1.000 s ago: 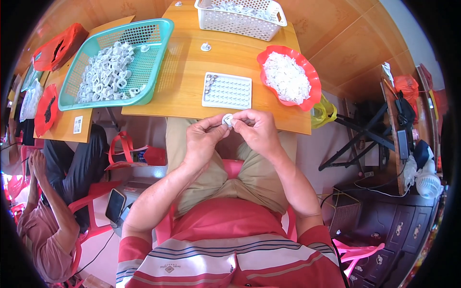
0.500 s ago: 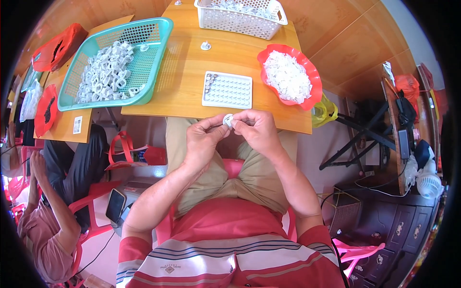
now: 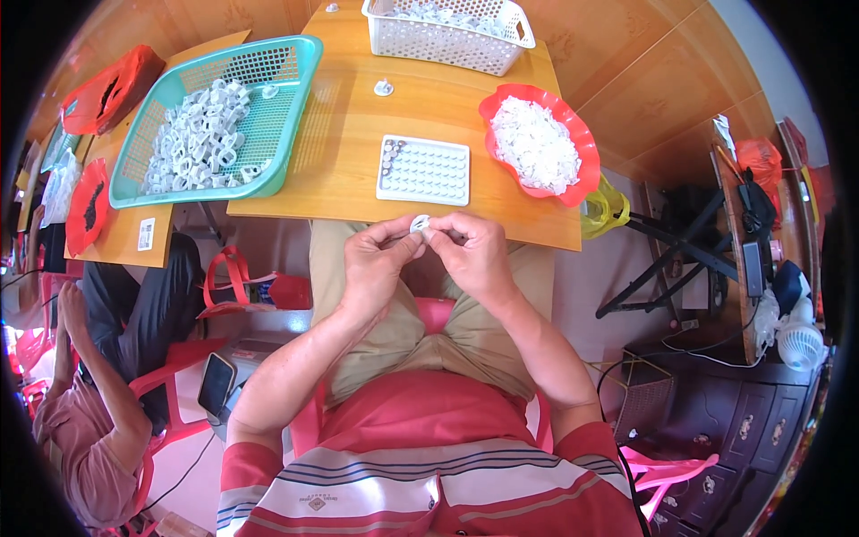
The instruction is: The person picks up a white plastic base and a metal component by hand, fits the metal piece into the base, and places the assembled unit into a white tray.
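Between my fingertips, just off the table's near edge, is a small white plastic ring-like part (image 3: 420,223). My left hand (image 3: 376,259) pinches it from the left. My right hand (image 3: 472,255) has its thumb and forefinger closed against its right side; whether a smaller piece is between them I cannot make out. Beyond my hands lies a white tray (image 3: 424,199) with rows of round pockets, and several small dark metallic pieces (image 3: 390,150) fill its upper left corner. A red scalloped bowl (image 3: 591,161) heaped with small white pieces (image 3: 537,143) stands right of the tray.
A green basket (image 3: 309,72) of grey-white plastic parts (image 3: 201,134) stands at the left. At the back is a white perforated basket (image 3: 438,49). One loose white part (image 3: 383,88) lies on the wooden table (image 3: 344,125). Another person (image 3: 89,430) sits at far left.
Both hands have shifted slightly, and the white part between them has turned and moved a little left. The right fingers have closed in nearer to it.
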Demonstrator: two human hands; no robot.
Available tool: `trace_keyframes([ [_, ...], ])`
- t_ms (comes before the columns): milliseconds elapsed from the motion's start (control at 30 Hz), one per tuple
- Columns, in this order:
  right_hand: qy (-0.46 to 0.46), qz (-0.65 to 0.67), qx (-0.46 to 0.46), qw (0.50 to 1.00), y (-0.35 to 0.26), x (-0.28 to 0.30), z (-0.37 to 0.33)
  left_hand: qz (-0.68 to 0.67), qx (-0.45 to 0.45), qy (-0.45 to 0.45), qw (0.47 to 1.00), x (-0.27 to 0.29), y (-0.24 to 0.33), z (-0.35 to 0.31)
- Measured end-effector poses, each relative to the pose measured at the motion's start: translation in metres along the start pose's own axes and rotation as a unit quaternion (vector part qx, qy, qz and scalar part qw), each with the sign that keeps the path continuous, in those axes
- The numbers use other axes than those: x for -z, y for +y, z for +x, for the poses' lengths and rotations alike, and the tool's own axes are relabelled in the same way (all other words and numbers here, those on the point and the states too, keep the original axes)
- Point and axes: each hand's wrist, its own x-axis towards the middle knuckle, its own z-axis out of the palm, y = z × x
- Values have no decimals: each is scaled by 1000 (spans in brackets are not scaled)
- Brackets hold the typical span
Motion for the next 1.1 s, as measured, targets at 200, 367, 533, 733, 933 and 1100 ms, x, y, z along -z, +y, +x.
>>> trace_keyframes([
  [200, -11, 126, -25, 992, 7, 2, 4, 17, -13, -6, 1000, -1, 2, -2],
  [367, -70, 251, -105, 960, 12, 10, 8, 18, -10, -15, 1000, -1, 2, -2],
  [533, -103, 234, -153, 954, 14, 15, 12, 21, -9, -37, 999, -1, 5, -1],
  [733, -118, 228, -151, 955, 19, 15, 13, 32, -3, -23, 999, -2, 6, -1],
  [933, -117, 221, -152, 956, 21, 24, 7, 11, 27, -28, 999, -7, 9, -2],
  [1100, -96, 211, -160, 960, 23, 34, -1, 0, 59, -23, 998, -14, 19, 9],
])
